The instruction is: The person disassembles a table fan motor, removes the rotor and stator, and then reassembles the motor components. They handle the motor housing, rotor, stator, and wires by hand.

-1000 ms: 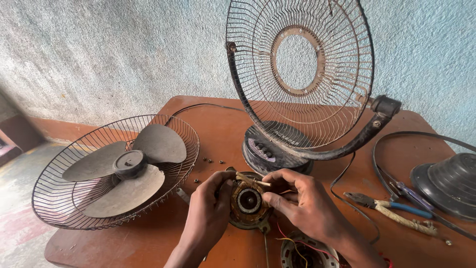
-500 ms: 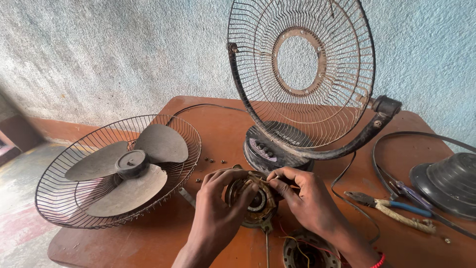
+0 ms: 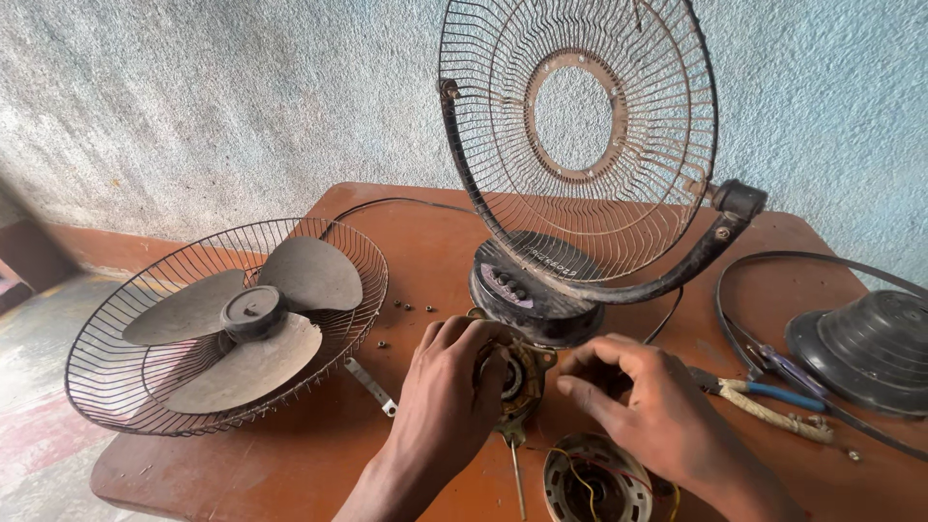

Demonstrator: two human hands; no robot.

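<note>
Two hands: both were at one rusty round motor core (image 3: pixel 517 379) near the front middle of the reddish-brown wooden table (image 3: pixel 435 242)
Far left: a dusty wire fan guard (image 3: pixel 116 382) lay dish-up at the table's left end, with a grey three-blade plastic fan blade (image 3: pixel 246 324) resting inside it
Loose hardware: a few small dark screws (image 3: pixel 411 307) lay on the wood just right of that guard, and a flat metal bracket (image 3: pixel 370 385) lay near its front rim
Left hand (image 3: pixel 447 401): clenched round the motor core from its left side, fingers curled over the top
Motor core: held upright just in front of the black fan base (image 3: pixel 536 300), its thin shaft pointing down toward the table
Right hand (image 3: pixel 648 406): fingertips reached to the core's right edge; whether they pinched a part could not be told
Doing it well: my judgement was that the left grip should stay firm while the right fingers worked gently, with the screws kept together
Front edge: a round winding housing with yellow and red wires (image 3: pixel 590 478) lay below the right hand
Labels: a pale row of marks ran along the base top, too small to make out; no packages or signs showed
Upright: a second wire guard (image 3: pixel 580 126) stood on the base's curved black arm
Right: blue-handled pliers (image 3: pixel 773 391) lay beside a black ribbed motor cover (image 3: pixel 865 343)
</note>
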